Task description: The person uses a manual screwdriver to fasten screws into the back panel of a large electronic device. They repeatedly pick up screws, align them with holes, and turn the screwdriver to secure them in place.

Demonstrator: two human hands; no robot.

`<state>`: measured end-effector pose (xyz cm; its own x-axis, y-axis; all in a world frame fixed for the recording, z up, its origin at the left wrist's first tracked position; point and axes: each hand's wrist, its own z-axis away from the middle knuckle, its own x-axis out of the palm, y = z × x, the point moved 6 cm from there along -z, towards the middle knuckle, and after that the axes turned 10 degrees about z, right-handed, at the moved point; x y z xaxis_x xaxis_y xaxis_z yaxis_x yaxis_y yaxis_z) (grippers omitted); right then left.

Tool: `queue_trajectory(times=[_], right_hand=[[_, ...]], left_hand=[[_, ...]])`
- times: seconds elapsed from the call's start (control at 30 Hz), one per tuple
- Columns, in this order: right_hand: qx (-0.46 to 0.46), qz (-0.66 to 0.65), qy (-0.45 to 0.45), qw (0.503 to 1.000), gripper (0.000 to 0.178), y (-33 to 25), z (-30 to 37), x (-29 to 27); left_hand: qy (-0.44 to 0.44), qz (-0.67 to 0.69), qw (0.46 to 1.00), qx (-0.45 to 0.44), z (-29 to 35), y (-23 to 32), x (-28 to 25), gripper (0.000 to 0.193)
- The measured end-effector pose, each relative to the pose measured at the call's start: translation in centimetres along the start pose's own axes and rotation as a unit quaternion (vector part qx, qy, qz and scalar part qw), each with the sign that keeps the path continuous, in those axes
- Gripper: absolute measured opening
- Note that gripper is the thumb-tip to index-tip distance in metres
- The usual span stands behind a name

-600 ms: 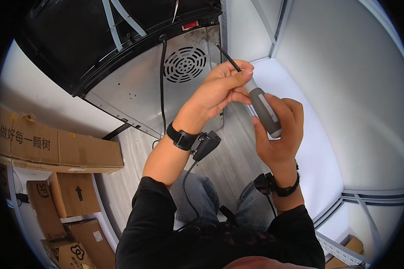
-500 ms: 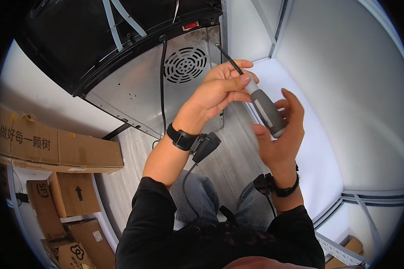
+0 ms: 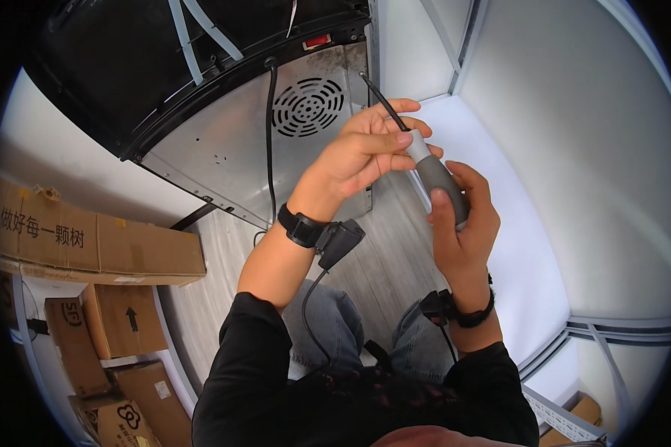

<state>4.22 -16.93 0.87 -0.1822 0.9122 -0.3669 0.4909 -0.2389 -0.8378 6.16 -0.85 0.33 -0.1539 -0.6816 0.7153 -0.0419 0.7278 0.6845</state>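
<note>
A screwdriver [image 3: 437, 175] with a thick dark grey handle, a light grey collar and a long black shaft is held slantwise in front of me, its tip up and to the left. My left hand [image 3: 359, 153] pinches the collar between thumb and fingers, where the shaft enters it. My right hand [image 3: 467, 231] is closed round the lower handle, thumb on its near side. Beyond the tip stands a machine with a bare metal panel [image 3: 201, 167]; the tip appears apart from it, though depth is hard to judge.
The panel has a round vent [image 3: 308, 108], a black cable [image 3: 271, 149] and a red switch [image 3: 317, 42]. Cardboard boxes [image 3: 145, 249] are stacked at left. A white partition [image 3: 574, 149] closes the right side. Wrist straps [image 3: 306, 229] carry small black devices with cables.
My right hand has moved slightly left and closed on the handle. The screwdriver has turned about its length, so the pale strip on its handle no longer shows. My left hand has barely moved.
</note>
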Motion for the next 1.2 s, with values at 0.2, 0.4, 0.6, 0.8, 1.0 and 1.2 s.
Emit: queue_trajectory(times=[0.2,0.4,0.6,0.8,1.0,1.2], right_hand=[[-0.175,0.104,0.08,0.976,0.053,-1.5,-0.1,-0.1],[0.021,0.017,-0.036,0.999,0.044,0.3,-0.4,0.0],[-0.173,0.141,0.11,0.969,0.042,-1.5,-0.3,-0.5],[-0.087,0.097,0.075,0.989,0.041,-0.9,-0.7,-0.5],[-0.031,0.094,0.03,0.995,0.039,0.4,-0.7,0.4],[-0.142,0.143,0.122,0.972,0.045,-1.8,-0.5,-0.8]], left_hand=[[0.022,-0.086,0.995,-0.055,0.0,-0.5,-0.6,0.032],[-0.01,-0.001,1.0,-0.016,-0.2,-0.2,-0.7,0.035],[0.102,0.075,0.989,0.081,-0.7,1.5,-2.0,0.033],[0.164,0.063,0.978,0.116,-1.1,1.9,-3.5,0.034],[0.166,0.012,0.979,0.118,-1.4,2.4,-4.0,0.038],[0.17,0.015,0.979,0.111,-1.8,2.8,-4.1,0.038]])
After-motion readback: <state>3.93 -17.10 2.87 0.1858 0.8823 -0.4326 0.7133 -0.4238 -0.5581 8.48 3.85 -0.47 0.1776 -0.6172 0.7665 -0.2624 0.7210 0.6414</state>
